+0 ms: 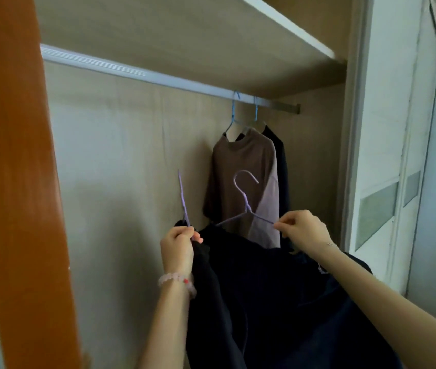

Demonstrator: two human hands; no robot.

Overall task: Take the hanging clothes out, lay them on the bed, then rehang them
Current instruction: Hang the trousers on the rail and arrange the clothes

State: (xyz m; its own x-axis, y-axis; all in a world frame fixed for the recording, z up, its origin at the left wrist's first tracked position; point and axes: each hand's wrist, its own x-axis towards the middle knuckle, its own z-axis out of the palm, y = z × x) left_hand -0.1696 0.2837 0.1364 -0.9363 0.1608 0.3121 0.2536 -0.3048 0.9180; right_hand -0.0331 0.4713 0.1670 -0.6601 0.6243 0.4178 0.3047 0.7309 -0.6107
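Head view: inside the wardrobe, the left hand (pixel 178 245) has its fingers (pixel 183 233) curled round the lower part of an edge-on purple hanger (pixel 183 201), which stands nearly upright. The right hand (pixel 303 229) pinches the tip of one arm of a hooked purple hanger (pixel 247 209) between thumb and fingers (pixel 286 225). Its hook points up, well below the rail (pixel 158 75).

The dark clothes (pixel 264 302) hang in one bundle under both hands, below the rail's middle. Which garment sits on which hanger cannot be told. At the rail's right end a brown top (pixel 238 161) and a dark garment (pixel 280 155) just behind it hang on blue hangers (pixel 233 110).

The dark cloth looks soft, limp and bulky, and would likely slide off such thin, smooth wire arms if they tilt. The hangers seem light and stiff. A hold at the neck, just under the hook, with the arms kept level, should be steadier than the arm tip.
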